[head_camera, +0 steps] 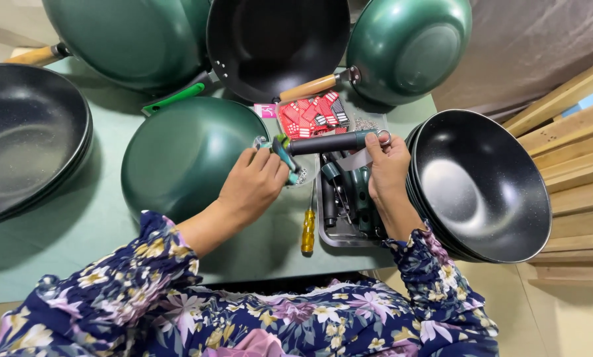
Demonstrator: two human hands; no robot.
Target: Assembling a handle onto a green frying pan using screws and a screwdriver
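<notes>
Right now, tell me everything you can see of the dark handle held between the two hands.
The dark handle is a long, round bar, matte dark green-grey, lying roughly level above a metal tray. A metal ring hangs at its right end, where the right hand pinches it. Its left end meets a small green fitting gripped by the left hand. Material cannot be told for sure.

a pale green matte table (65, 244) fills most of the view, its near edge running along the bottom and its right edge ending beside a stack of light wooden slats (574, 152). beyond the far right corner hangs a grey-brown wrinkled cloth (534, 46). beige smooth floor (560, 317) shows at lower right. the light is soft and even.
</notes>
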